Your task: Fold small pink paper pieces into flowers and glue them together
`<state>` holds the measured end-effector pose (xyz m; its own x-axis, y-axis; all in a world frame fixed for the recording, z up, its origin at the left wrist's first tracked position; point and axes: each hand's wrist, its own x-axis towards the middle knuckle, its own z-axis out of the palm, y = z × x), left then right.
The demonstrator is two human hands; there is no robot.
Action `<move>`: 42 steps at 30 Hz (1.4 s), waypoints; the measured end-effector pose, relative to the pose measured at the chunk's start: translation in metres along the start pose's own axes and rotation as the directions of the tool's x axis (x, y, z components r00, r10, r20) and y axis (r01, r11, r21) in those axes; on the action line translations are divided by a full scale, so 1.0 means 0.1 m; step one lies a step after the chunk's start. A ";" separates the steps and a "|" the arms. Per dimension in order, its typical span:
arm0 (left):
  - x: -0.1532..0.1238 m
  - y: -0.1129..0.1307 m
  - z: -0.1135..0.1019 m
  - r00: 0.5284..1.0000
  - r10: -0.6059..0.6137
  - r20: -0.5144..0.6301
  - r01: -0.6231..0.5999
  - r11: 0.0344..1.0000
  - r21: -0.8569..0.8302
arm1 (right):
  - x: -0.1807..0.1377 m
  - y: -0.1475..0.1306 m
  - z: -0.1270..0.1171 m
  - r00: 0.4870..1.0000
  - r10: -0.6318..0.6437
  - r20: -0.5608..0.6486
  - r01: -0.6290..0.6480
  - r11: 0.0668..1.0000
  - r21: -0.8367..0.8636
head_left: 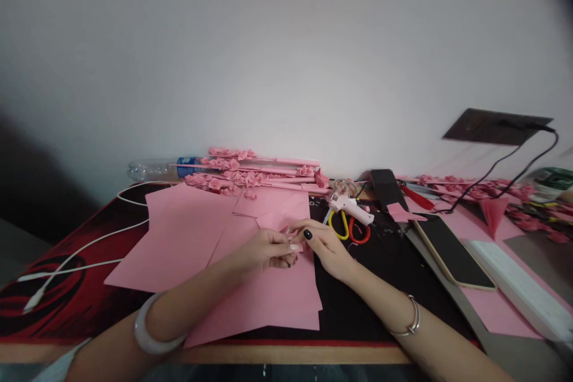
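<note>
My left hand (268, 249) and my right hand (323, 245) meet over a spread of pink paper sheets (188, 239) on the desk. Both pinch a small folded piece of pink paper (293, 234) between their fingertips. The left wrist wears a pale bangle (150, 328), the right a thin silver bracelet (412, 317). Just beyond the right hand lie a white glue gun (351, 206) and scissors with yellow and red handles (351, 228).
Stems with pink paper flowers (250, 174) and a plastic bottle (156, 168) lie along the wall. A phone (452, 253), a white strip (519, 286), more pink flowers (528, 203) and black cables (505, 173) sit right. A white cable (76, 256) runs left on the red-black mat.
</note>
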<state>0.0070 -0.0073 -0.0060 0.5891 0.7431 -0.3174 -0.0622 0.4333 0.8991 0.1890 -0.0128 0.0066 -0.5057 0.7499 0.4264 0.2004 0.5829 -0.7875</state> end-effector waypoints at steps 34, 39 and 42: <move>0.05 -0.04 -0.03 0.971 0.222 -0.089 -0.192 0.947 0.258 | 0.02 0.15 0.08 0.949 0.278 -0.146 -0.254 0.953 0.163; 0.04 -0.03 -0.03 0.956 0.245 -0.162 -0.198 0.945 0.261 | 0.02 0.14 0.09 0.953 0.290 -0.084 -0.245 0.906 0.344; 0.03 0.00 -0.01 0.951 0.232 -0.205 -0.174 0.949 0.264 | 0.00 0.17 0.11 0.948 0.309 -0.073 -0.250 0.868 0.428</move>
<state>0.0079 -0.0041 -0.0073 0.3805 0.9117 -0.1550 0.0513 0.1466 0.9879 0.1829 -0.0060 -0.0120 -0.3563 0.9141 0.1936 -0.0591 0.1847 -0.9810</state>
